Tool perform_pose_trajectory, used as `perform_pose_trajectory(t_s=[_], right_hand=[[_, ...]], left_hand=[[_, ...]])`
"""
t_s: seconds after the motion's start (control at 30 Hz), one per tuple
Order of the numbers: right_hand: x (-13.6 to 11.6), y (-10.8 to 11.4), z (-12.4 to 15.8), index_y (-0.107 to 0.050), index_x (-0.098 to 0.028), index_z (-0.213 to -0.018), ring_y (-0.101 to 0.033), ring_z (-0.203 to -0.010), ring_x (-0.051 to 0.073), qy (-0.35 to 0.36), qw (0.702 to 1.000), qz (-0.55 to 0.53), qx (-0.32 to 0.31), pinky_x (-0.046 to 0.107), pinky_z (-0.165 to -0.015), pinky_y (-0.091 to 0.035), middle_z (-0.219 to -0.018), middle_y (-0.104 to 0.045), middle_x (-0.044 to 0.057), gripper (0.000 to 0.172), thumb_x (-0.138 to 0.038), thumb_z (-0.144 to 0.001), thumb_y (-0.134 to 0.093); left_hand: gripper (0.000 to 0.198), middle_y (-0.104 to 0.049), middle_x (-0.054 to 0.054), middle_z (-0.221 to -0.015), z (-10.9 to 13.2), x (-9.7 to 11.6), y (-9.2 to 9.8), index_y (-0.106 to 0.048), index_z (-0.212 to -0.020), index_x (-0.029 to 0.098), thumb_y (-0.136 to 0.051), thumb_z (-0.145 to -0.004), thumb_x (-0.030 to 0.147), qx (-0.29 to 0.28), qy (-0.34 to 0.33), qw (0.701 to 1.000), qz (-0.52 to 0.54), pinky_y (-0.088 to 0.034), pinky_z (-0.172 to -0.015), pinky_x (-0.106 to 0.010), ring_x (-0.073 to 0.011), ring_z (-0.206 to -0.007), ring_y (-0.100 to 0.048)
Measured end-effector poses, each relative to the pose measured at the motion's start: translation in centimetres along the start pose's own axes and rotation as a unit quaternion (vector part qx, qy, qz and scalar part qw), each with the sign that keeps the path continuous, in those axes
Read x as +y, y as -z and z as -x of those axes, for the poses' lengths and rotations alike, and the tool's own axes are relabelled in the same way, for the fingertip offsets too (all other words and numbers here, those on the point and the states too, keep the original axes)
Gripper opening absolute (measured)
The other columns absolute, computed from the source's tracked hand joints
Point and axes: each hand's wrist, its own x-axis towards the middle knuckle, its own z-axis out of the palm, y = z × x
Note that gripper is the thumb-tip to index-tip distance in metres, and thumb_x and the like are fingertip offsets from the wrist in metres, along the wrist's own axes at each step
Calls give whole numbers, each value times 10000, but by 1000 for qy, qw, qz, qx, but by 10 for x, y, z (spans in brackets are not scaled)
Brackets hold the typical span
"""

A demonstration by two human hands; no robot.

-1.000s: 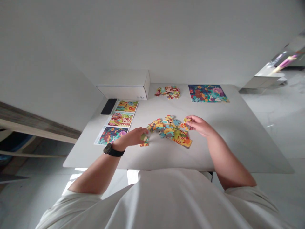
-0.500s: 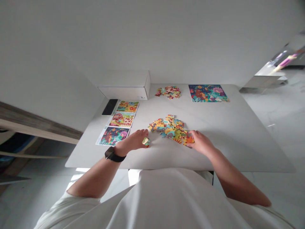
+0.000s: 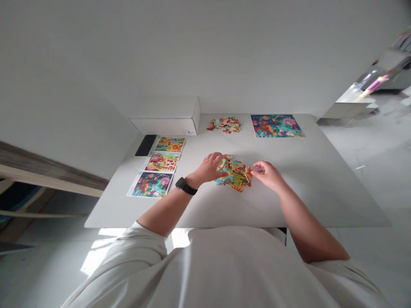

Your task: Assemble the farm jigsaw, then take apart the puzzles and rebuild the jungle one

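While the left hand [image 3: 210, 167] arches palm-down over the near side of the loose puzzle pieces [image 3: 238, 179], its thumb and fingers stand apart with pieces showing between them; I cannot tell whether one is gripped there. The right hand [image 3: 269, 175], across the pile, narrows thumb and fingertips on an orange piece [image 3: 249, 172], which seems tipped up at the pile's edge. The pieces lie overlapped on the table [image 3: 205, 209], between the two hands.

If the right hand pushes inward with that piece, its edge could catch the neighbours just beside it and skew or flip them. A grip this close to the piece's edge could also let it slip and fall face down. Because the left hand covers part of the heap, a sweep of its fingers might bury pieces or slide some toward the right hand unseen.

Left of the left hand lies the picture sheet [image 3: 160, 163]; a careless drag of the forearm could shift it. Well beyond both hands sits a second pile [image 3: 226, 125], at little risk unless pieces get flung far enough to mix.
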Motion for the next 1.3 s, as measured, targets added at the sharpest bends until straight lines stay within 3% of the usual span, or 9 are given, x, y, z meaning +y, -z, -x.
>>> perform_pose_trajectory(t_s=[0.07,0.13,0.27,0.5,0.63,0.83,1.0,1.13,1.3], right_hand=[[-12,-19,5,-712,-245,-1129,-722,-1053,252,77,995,53,26,421,-990,-590,-1177,-742,100,222,-341,-930,-726],[-20,-38,16,-720,-255,-1201,-695,-1170,291,154,981,115,-22,458,-1061,-563,-1235,-718,111,331,-343,-894,-807],[-20,-54,28,-695,-249,-1325,-640,-1296,366,185,956,221,-57,532,-1102,-534,-1336,-688,143,531,-300,-832,-887],[-11,-42,16,-676,-230,-1381,-679,-1258,328,204,947,245,-48,474,-1108,-535,-1371,-721,141,437,-269,-948,-710],[-6,-43,17,-687,-231,-1370,-711,-1216,309,191,951,238,-38,431,-1078,-545,-1355,-751,128,381,-293,-997,-640],[1,-39,7,-711,-237,-1352,-744,-1157,267,154,961,227,-18,379,-1069,-535,-1367,-768,119,352,-304,-1104,-470],[1,-33,-3,-703,-264,-1398,-740,-1189,272,139,964,225,-36,374,-1066,-544,-1384,-767,108,354,-320,-1103,-516],[4,-25,-7,-707,-285,-1432,-730,-1222,264,178,959,213,-55,397,-1119,-532,-1408,-757,88,380,-292,-1098,-524],[0,-17,-18,-726,-291,-1435,-681,-1305,264,215,957,195,24,443,-1209,-483,-1431,-741,72,421,-227,-1089,-496]], left_hand=[[960,-520,-217,-1590,2,-1,-9,-484,-1601,198,-875,-817,590,-52,-33,998,-23,-379,-1262,-569,-414,-1490,-486],[1078,-474,-219,-1645,7,-4,-16,-464,-1631,221,-913,-747,646,-89,-42,994,-51,-349,-1271,-595,-450,-1524,-445],[1000,-455,-206,-1675,17,-10,-19,-466,-1643,249,-867,-813,638,-85,-32,993,-78,-352,-1270,-588,-441,-1539,-440],[656,-541,-184,-1608,21,-3,-17,-577,-1561,250,-742,-966,470,-25,-42,997,-55,-360,-1276,-625,-409,-1519,-478],[472,-611,-153,-1527,20,9,-20,-641,-1480,271,-659,-1018,365,-8,-71,997,-26,-434,-1232,-573,-355,-1445,-554],[509,-601,-149,-1535,20,21,-34,-533,-1578,235,-475,-1072,217,15,-83,996,-12,-468,-1220,-492,-292,-1431,-560],[383,-611,-134,-1519,19,22,-38,-691,-1413,256,-573,-1057,332,-15,-79,997,-24,-442,-1246,-523,-318,-1428,-554],[368,-627,-123,-1506,22,20,-37,-725,-1383,288,-595,-1062,412,-24,-77,997,-21,-439,-1248,-534,-315,-1428,-553],[364,-641,-127,-1490,29,13,-37,-732,-1378,255,-525,-1095,352,-8,-84,996,-30,-424,-1257,-512,-298,-1426,-551]])
